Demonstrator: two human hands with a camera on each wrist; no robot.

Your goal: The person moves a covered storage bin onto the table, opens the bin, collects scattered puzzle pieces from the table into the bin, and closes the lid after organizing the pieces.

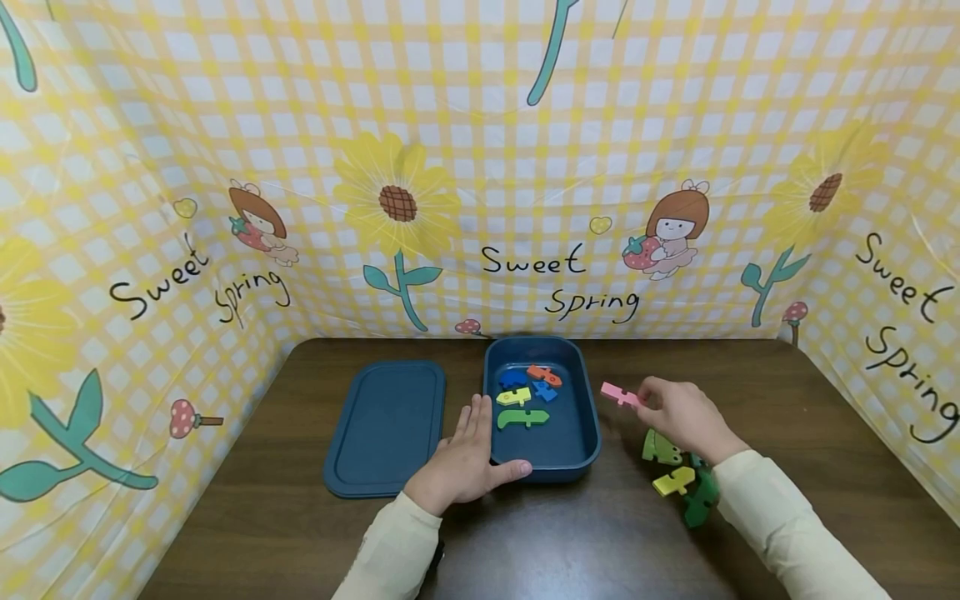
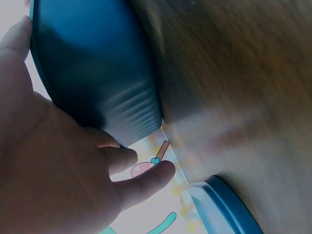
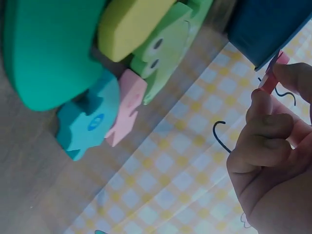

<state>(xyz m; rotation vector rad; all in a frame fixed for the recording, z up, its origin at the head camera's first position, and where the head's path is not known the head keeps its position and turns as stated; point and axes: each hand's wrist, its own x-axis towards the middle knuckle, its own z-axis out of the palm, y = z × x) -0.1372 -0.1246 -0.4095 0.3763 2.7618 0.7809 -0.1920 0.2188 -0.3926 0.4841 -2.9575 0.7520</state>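
Between thumb and fingertips, my right hand [image 1: 686, 417] pinches a pink puzzle piece [image 1: 618, 394], held just right of a dark blue box [image 1: 592, 442]. The same pink piece shows in the right wrist view, at the fingertips of the right hand [image 3: 273, 141]. My left hand [image 1: 465, 462] rests against the box's left side with fingers extended, its thumb at the near rim. Inside the box lie a green piece [image 1: 523, 418], a yellow piece [image 1: 513, 397], an orange piece [image 1: 544, 376] and two blue pieces [image 1: 513, 379].
A dark blue lid [image 1: 386, 429] lies flat on the brown table [image 1: 247, 500], left of the box. Under the right forearm sit several loose pieces, among them a yellow one [image 1: 673, 481], a dark green one [image 1: 701, 498] and a light green one with eyes [image 1: 660, 448]. Checked cloth [image 1: 510, 183] hangs behind.
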